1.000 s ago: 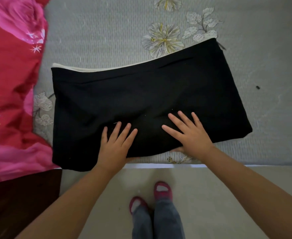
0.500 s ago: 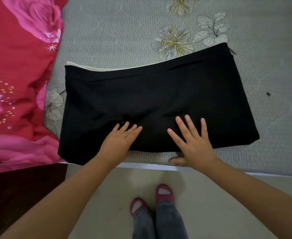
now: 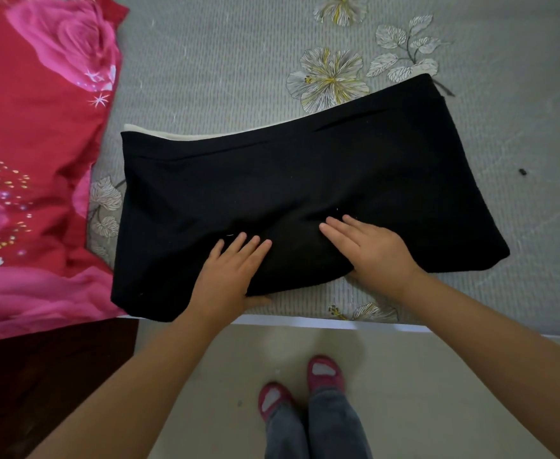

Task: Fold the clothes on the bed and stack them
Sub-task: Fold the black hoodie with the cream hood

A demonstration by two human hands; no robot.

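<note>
Head view. You had one black garment [image 3: 298, 200] lying flat on the bed [image 3: 238, 61], its near hem at about 6 o'clock, close to the mattress edge, and its long axis running from 9 to 3 o'clock. A pale strip, apparently a lining or a second layer, showed along the far edge at 11 o'clock; I could not tell which.

Your left hand [image 3: 229, 276] lay on the cloth near its near edge, fingers straight and together, thumb tucked at the hem. Whether the thumb had gone under the cloth could not be told. Your right hand [image 3: 374, 250] rested flat just beside it at 4 o'clock from the garment's centre, fingers extended and pressing down, gripping nothing.

In my judgement, both palms were placed so to smooth the fabric and hold the hem steady for a further fold.

Count: one garment in work, two hands on it, no finished stack in view. One red floral cloth [image 3: 36, 154] lay at 9 o'clock, touching or nearly touching the garment's left corner; whether it was bedding or clothing I could not tell. Two pink slippers [image 3: 325, 372] stood on the floor [image 3: 437, 376] at 6 o'clock.
</note>
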